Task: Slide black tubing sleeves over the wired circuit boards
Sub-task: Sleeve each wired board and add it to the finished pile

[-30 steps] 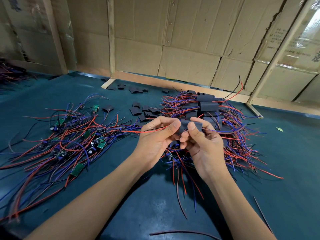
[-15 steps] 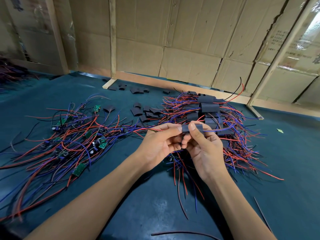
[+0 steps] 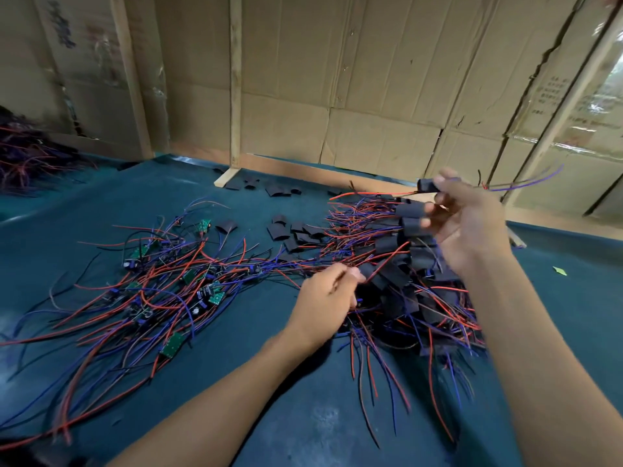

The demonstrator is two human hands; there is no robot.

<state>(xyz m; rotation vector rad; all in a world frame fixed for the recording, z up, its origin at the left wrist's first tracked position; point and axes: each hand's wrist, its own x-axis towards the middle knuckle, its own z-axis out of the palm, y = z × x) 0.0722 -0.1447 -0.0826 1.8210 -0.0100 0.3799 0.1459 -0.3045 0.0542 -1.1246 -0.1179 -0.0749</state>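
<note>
Right hand (image 3: 468,224) pinching sleeved board (image 3: 427,186), left hand (image 3: 325,303) among wires (image 3: 337,264)

The desk (image 3: 303,416) was covered with a dark teal mat. Behind it stood a wall of flattened brown cardboard sheets (image 3: 354,79), held by thin upright wooden battens (image 3: 235,96). Some sheets carried faint printed text and strips of clear tape. At the far right, bright daylight (image 3: 612,79) came through a gap.
</note>
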